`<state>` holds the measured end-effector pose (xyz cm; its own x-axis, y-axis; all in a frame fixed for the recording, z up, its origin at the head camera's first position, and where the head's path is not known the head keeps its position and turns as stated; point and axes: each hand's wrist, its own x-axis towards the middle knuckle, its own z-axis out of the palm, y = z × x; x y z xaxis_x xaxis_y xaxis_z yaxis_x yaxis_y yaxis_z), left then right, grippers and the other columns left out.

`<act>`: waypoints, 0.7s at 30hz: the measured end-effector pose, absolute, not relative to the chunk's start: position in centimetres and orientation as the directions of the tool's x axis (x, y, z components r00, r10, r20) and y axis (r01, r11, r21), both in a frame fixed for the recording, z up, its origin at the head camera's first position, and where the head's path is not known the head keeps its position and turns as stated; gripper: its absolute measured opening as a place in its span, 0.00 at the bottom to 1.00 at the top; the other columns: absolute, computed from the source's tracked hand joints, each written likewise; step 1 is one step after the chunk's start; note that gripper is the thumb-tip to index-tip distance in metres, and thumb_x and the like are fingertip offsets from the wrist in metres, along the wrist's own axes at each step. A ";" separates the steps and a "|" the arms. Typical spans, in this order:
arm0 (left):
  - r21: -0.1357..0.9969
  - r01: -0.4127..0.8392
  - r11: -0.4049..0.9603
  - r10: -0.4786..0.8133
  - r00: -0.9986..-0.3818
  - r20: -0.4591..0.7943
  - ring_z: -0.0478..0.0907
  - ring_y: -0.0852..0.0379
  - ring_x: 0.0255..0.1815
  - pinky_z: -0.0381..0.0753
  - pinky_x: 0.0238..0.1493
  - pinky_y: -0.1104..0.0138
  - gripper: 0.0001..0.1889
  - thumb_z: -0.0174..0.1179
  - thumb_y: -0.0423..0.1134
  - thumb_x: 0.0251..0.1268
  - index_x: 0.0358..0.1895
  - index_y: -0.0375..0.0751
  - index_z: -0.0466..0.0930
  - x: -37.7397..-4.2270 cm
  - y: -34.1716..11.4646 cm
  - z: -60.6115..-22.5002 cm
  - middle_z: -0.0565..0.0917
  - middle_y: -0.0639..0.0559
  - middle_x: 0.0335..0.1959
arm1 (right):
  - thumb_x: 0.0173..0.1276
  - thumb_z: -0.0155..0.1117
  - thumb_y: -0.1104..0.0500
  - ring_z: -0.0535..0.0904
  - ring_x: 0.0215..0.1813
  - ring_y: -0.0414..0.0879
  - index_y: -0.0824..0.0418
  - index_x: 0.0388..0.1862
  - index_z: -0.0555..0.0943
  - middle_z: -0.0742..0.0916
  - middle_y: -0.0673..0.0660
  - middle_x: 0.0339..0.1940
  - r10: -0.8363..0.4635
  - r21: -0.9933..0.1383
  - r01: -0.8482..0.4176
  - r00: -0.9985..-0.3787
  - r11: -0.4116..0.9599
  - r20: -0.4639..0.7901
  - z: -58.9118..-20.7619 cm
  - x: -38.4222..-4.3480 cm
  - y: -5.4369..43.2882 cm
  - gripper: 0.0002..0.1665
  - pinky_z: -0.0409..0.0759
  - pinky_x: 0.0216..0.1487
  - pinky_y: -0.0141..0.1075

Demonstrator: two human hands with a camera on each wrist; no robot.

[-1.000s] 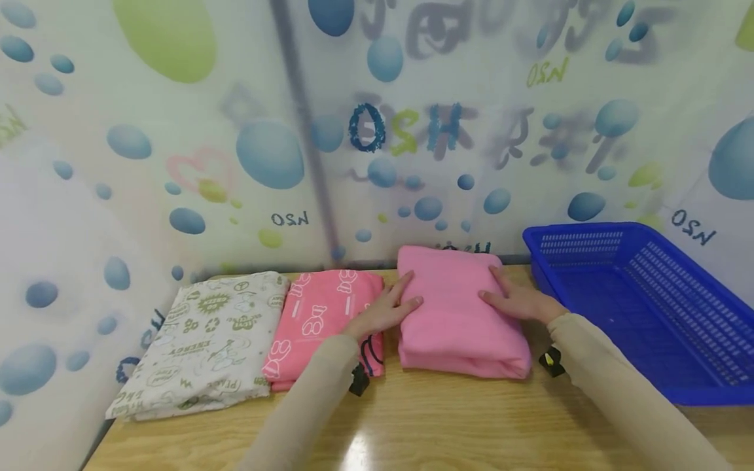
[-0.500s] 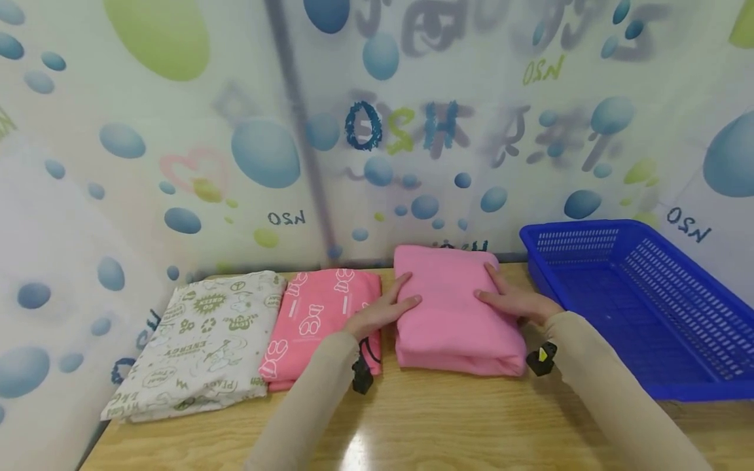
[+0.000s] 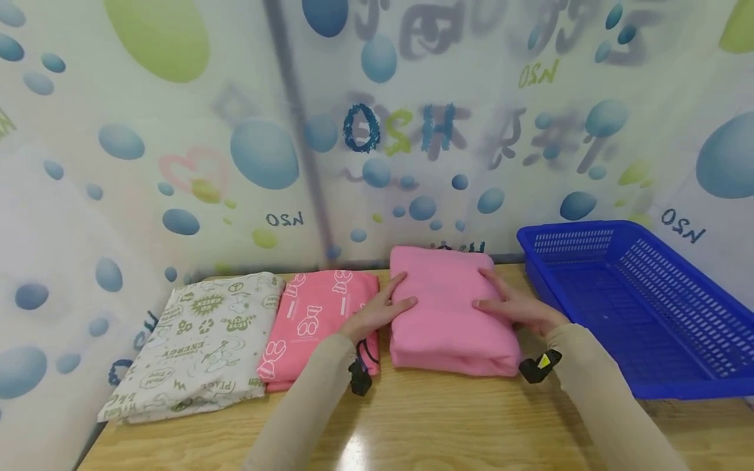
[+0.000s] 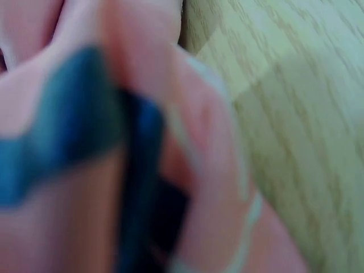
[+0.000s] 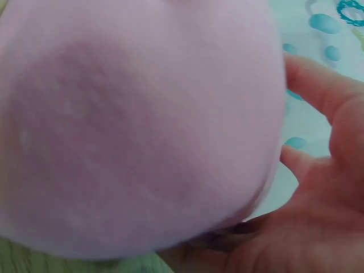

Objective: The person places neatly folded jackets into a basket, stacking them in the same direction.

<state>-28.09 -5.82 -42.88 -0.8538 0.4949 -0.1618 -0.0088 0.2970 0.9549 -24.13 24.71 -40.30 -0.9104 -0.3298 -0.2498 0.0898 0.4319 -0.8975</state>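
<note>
the wood-grained worktop (image 3: 436, 418) runs off the bottom edge; the blue lattice-walled basket (image 3: 698, 307) is cut off at right. a flat-folded white printed cloth (image 3: 203, 343) lies far left. the plump, soft pink bundle (image 3: 444, 314) sits between basket and coral cloth (image 3: 312, 317), which the left sleeve (image 3: 315, 399) partly covers. left hand (image 3: 376, 315) and right hand (image 3: 525, 311) spread near-straight fingers against the bundle's sides, some fingertips hidden; the left wrist view is blurred.

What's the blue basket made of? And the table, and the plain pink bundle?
Basket: probably plastic, smooth and one solid blue, with neat rows of holes.

Table: wood or a wood-look covering; grain lines show, and a bright glare suggests a glossy top.

Bundle: soft-looking cloth, maybe fleece; it's matt, with rounded, puffy folds.
</note>
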 end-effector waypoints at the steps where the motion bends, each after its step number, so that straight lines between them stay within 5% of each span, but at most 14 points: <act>1: 0.957 -0.019 0.291 0.493 -0.854 -0.167 0.61 0.46 0.68 0.58 0.68 0.53 0.41 0.59 0.58 0.65 0.77 0.65 0.46 -28.1 -5.9 -43.0 0.51 0.42 0.76 | 0.69 0.62 0.47 0.38 0.73 0.71 0.46 0.79 0.33 0.33 0.65 0.76 -0.338 -0.901 0.095 -0.906 0.422 -0.254 -40.3 -24.0 24.7 0.56 0.52 0.60 0.72; 13: 0.977 -0.077 0.198 0.479 -0.862 -0.165 0.79 0.48 0.51 0.73 0.56 0.58 0.40 0.62 0.50 0.66 0.76 0.63 0.50 -28.4 -6.0 -43.0 0.67 0.35 0.67 | 0.67 0.65 0.49 0.35 0.74 0.69 0.48 0.80 0.35 0.35 0.67 0.77 -0.343 -0.913 0.075 -0.912 0.401 -0.226 -39.3 -23.3 24.2 0.57 0.43 0.66 0.67; 21: 0.970 -0.028 0.241 0.424 -0.896 -0.131 0.67 0.47 0.64 0.61 0.66 0.53 0.40 0.65 0.53 0.62 0.75 0.63 0.54 -27.9 -5.8 -42.0 0.56 0.43 0.74 | 0.66 0.66 0.50 0.40 0.75 0.66 0.52 0.80 0.39 0.42 0.68 0.77 -0.318 -0.919 0.029 -0.934 0.393 -0.166 -37.5 -22.6 24.0 0.57 0.42 0.69 0.63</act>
<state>-27.85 -5.80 -41.99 -0.8962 0.4239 -0.1306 -0.0276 0.2406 0.9702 -22.60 24.00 -37.49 -0.9336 -0.3176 -0.1656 0.0294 0.3929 -0.9191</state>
